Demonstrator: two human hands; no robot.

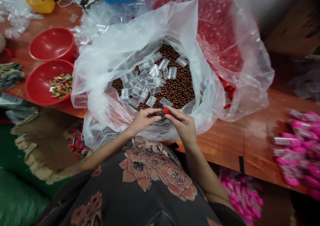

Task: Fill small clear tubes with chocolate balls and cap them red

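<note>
My left hand (145, 119) pinches a small clear plastic container (160, 113) that looks dark with brown balls inside. At its right end is a red cap (166, 111), gripped between the fingertips of my right hand (183, 122). Both hands meet over the near edge of a big translucent plastic bag (97, 69), opened wide. Inside the bag lies a heap of small round brown balls (183, 84), perhaps chocolate. Several clear empty containers (143, 66) are scattered on top of them. My fingers partly hide the held container.
Left of the bag sit two red bowls (37, 86), the nearer with wrapped sweets (61, 85). Behind on the right is a clear bag of red pieces (217, 29). Pink-capped containers (297, 146) lie at the far right. A cardboard box (47, 146) with red-capped containers stands lower left.
</note>
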